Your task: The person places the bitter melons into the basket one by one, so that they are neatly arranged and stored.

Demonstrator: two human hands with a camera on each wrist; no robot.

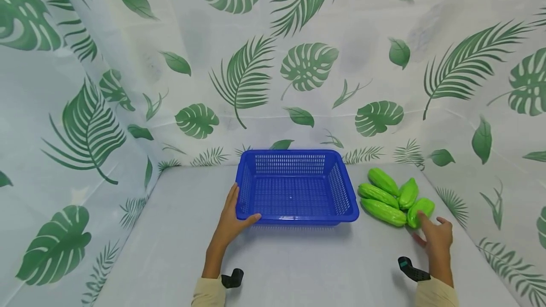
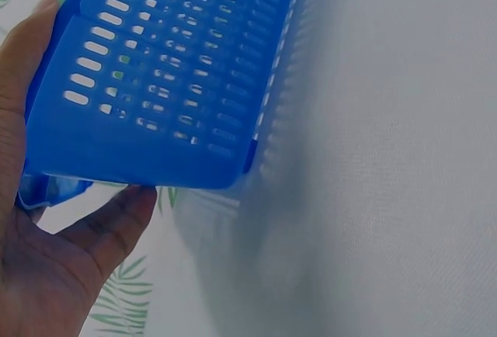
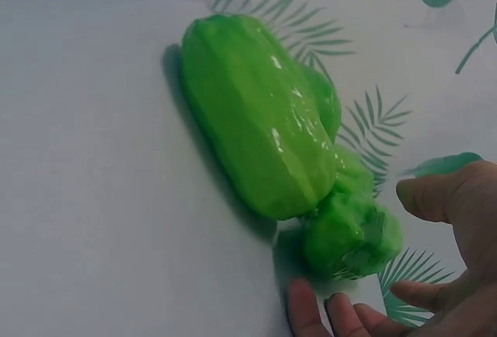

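A blue plastic basket with slotted walls stands mid-table; nothing lies inside it. My left hand holds its near left corner, thumb over the front rim and fingers along the left side. The left wrist view shows the digits around the corner of the basket. To the right of the basket lies a cluster of several bright green, ribbed, gourd-like vegetables. My right hand is at the nearest, blockier one, thumb and fingers spread on either side of this green vegetable.
A white cloth covers the table. Leaf-printed sheeting rises behind it and at both sides, close behind the basket's far rim. Each wrist carries a black camera mount, one on the left and one on the right.
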